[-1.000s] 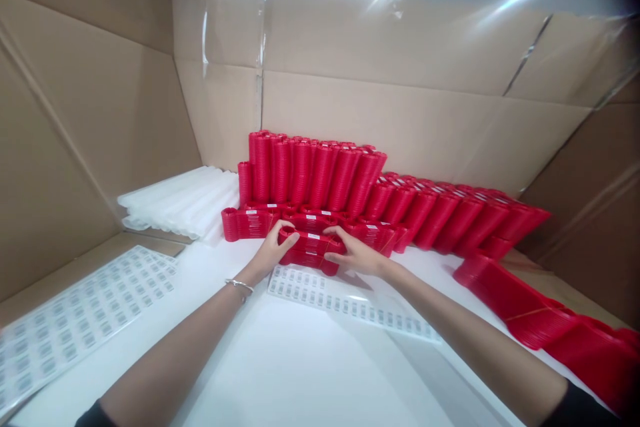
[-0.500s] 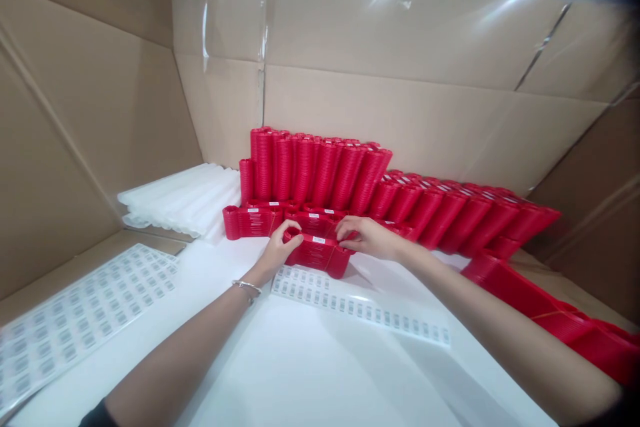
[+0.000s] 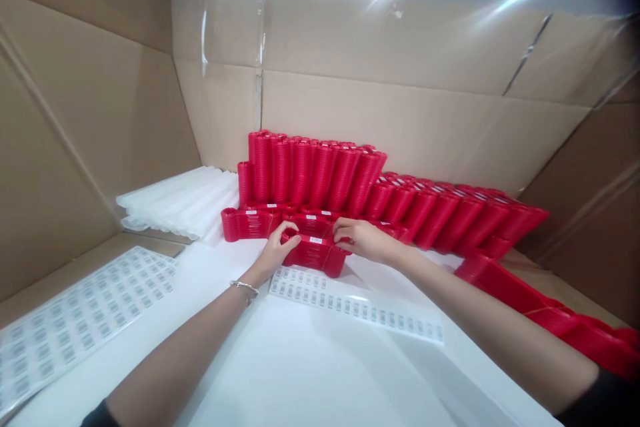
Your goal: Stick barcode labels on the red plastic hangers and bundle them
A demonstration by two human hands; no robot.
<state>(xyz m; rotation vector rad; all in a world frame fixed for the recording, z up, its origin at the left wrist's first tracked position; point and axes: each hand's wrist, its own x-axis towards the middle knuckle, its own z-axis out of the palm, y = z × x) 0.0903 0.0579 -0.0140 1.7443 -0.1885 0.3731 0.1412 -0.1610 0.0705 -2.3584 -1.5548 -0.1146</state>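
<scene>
A bundle of thin red plastic pieces (image 3: 315,255) stands on the white table in front of me, with rounded ends, a rubber band around it and a small white label on its top edge. My left hand (image 3: 277,247) curls its thumb and fingers around the bundle's left end. At the right end, my right hand (image 3: 357,239) has its fingers bent and pinched against the top; its fingertips are partly hidden. Just under the bundle lies a sheet of printed labels (image 3: 357,307). Right behind it are more banded red bundles (image 3: 255,225) with white labels.
Tall stacks of red pieces (image 3: 305,170) stand along the cardboard wall (image 3: 400,107), continuing right as lower stacks (image 3: 440,213). White foam-like rolls (image 3: 185,200) lie at left, above another label sheet (image 3: 75,320). More red bundles (image 3: 540,313) rest at the right.
Both hands stay at the ends of the red bundle, with little finger movement. The whole view has shifted slightly.
</scene>
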